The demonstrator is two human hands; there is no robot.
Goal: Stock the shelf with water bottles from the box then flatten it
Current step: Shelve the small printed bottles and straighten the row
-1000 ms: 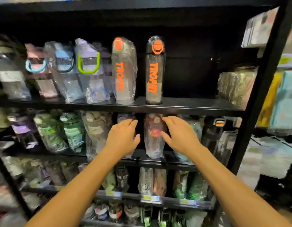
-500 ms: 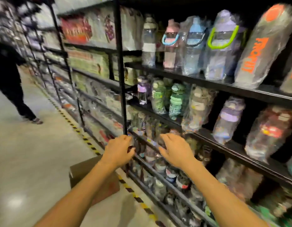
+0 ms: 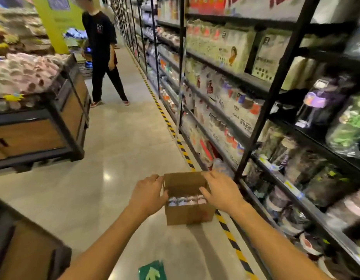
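Cardboard box (image 3: 188, 214) sits on the floor (image 3: 118, 150) of a shop aisle, open at the top, between the person's two outstretched hands. The left hand (image 3: 147, 196) is at the box's left wall, its fingers (image 3: 154, 178) spread and loose, the thumb reaching to the near left rim; whether it truly touches the cardboard cannot be told. The right hand (image 3: 220, 191) lies over the box's right rim, fingers (image 3: 208, 174) splayed and unclenched, the thumb pointing inward over the opening. Neither hand grips anything. Just below and between the two thumbs, inside the box, a row of water bottles (image 3: 187, 200) shows its pale caps. The far flap (image 3: 183, 178) stands upright beyond the fingertips. To the right of the right hand runs the black shelf (image 3: 276, 172), packed with wrapped bottles, and a yellow-and-black stripe (image 3: 229, 235) on the floor passes beside the box's right side. Farther up the aisle, well beyond the fingers, stands a person in black (image 3: 102, 49).
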